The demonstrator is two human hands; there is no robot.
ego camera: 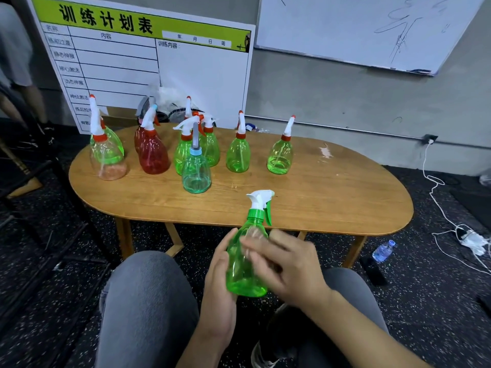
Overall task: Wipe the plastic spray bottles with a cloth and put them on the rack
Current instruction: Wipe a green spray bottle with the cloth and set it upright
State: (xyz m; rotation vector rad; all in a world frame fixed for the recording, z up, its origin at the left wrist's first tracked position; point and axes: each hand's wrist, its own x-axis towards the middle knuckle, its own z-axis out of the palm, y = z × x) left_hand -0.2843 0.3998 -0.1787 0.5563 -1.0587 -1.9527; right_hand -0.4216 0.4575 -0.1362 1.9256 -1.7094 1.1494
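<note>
A translucent green plastic spray bottle with a white trigger head (247, 264) is held upright above the lap, cupped by the left hand (219, 285) while the right hand (289, 266), fingers loosely spread and blurred, is laid across its front. The wiping step is judged to be in hand, and a cloth is called for next. No cloth or rack can be made out; more bottles are left beyond the hands on the wooden oval surface (332, 197).

Green spray bottle (245, 264) with a white trigger head is held upright over the lap, left hand (219, 280) cupping its side, right hand (288, 269) across the front, a bit blurry. More bottles stand on the oval wooden table (332, 192), mostly green, a couple red.
</note>
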